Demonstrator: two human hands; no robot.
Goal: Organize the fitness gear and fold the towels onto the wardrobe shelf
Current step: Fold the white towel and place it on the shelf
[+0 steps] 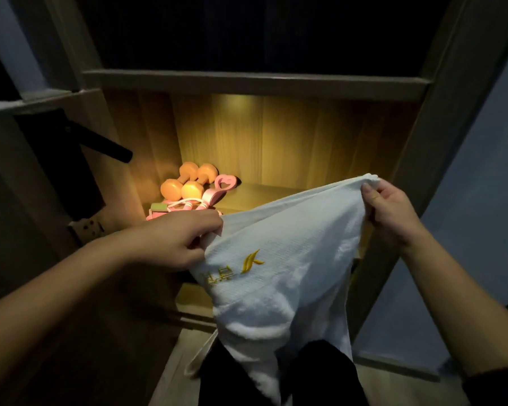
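A white towel (285,259) with yellow embroidery hangs stretched between my hands in front of the lit wardrobe shelf (264,191). My left hand (176,241) pinches its left top corner. My right hand (390,206) grips the right top corner, held a bit higher. The towel's lower part drapes down over my dark-clothed legs. On the shelf's left rear lie two orange dumbbells (185,183), with a pink heart-handled grip tool (217,189) beside them. A pink skipping rope (170,209) lies in front, partly hidden by my left hand.
A dark shelf board (255,80) runs above the lit compartment. The open wardrobe door (35,177) stands at left with a black handle (106,145) sticking out. The wardrobe's right frame (417,159) and a bluish wall are at right. Wooden floor lies below.
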